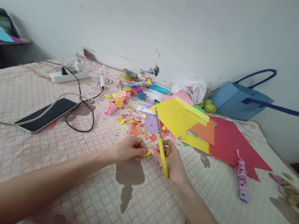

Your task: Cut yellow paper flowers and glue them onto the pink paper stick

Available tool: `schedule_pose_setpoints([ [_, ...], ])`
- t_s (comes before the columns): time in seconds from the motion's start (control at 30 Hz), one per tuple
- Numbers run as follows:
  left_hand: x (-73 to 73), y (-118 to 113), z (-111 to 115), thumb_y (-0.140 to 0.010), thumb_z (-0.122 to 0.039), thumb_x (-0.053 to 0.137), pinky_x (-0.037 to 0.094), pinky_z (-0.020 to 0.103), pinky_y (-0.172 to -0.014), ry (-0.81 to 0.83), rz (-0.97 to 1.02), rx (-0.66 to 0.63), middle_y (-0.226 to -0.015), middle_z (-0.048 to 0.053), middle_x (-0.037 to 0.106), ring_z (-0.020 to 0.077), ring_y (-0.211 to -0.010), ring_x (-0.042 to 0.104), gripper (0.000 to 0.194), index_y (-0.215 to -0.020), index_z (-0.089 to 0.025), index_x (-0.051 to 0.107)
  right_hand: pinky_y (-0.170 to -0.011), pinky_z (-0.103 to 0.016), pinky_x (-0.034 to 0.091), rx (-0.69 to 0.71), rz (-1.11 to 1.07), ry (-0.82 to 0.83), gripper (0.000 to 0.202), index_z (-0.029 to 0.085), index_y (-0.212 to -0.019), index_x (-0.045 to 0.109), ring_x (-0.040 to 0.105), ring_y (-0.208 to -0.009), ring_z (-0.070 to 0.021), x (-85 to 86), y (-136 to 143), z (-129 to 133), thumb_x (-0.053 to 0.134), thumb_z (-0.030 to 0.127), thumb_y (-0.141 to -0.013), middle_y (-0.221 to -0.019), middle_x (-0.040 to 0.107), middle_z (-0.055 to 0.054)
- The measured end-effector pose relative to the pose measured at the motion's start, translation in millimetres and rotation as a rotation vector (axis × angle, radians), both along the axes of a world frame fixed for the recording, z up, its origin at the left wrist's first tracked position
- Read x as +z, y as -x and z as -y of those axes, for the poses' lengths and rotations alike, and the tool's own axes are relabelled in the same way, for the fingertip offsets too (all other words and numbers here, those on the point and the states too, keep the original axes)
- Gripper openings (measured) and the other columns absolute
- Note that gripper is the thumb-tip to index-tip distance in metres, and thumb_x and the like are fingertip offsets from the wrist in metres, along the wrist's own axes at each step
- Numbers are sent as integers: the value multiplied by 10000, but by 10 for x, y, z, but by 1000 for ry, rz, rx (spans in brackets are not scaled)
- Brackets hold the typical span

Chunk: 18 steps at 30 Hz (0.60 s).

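Observation:
Between the fingertips of both hands is a small yellow paper piece (147, 152). My left hand (131, 149) pinches its left side, fingers closed. My right hand (169, 160) pinches the other side with thumb and finger. Yellow-handled scissors (162, 152) also rest in my right hand, their blades pointing up and away toward the paper stack. Small coloured scraps (133, 120) lie scattered on the tablecloth just beyond the hands. A yellow sheet (175, 117) lies on top of other coloured papers, right of the scraps.
A black phone (47, 114) with cables and a power strip (68, 75) lie at the left. Red paper (235, 142), a purple rolled paper piece (242, 181) and a blue bag (240, 100) are at the right. A paper-flower stick (118, 101) stands out behind.

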<state>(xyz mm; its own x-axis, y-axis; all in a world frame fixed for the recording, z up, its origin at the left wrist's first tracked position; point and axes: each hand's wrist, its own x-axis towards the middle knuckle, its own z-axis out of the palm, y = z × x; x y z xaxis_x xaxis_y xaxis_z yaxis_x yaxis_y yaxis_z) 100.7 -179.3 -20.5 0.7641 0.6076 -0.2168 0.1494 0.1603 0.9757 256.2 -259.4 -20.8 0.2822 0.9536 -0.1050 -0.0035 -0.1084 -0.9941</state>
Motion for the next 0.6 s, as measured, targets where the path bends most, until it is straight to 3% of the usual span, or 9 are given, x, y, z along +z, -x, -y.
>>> schedule_pose_setpoints([
  [0.1,32,11,-15,-690,-369,706,427,206,-529,28,27,55,-579,-3,589,78,-530,537,277,-673,-126,576,-358,-180,293,-17,-25,-15,442,230,-830,406,363,-382,-45,-7,-8,10,762,376,-614,-591,503,94],
  [0.27,124,22,-32,-684,-377,722,492,251,-639,170,211,270,-689,22,641,116,-643,614,284,-719,-143,565,-370,-195,330,41,-27,-45,331,226,-792,397,388,-384,-59,-17,-14,54,571,508,-787,-585,461,81],
  [0.4,196,29,-23,-694,-349,723,502,258,-678,199,336,400,-772,52,672,129,-699,635,271,-727,-139,556,-400,-198,353,110,75,-27,320,221,-824,422,405,-439,-76,-45,68,105,525,524,-817,-580,428,74],
  [0.6,211,30,-12,-741,-346,688,505,291,-759,148,476,498,-829,73,682,144,-775,641,249,-744,-130,565,-403,-194,306,147,143,-25,269,224,-786,418,348,-442,-72,-54,225,168,551,455,-823,-571,390,81],
])
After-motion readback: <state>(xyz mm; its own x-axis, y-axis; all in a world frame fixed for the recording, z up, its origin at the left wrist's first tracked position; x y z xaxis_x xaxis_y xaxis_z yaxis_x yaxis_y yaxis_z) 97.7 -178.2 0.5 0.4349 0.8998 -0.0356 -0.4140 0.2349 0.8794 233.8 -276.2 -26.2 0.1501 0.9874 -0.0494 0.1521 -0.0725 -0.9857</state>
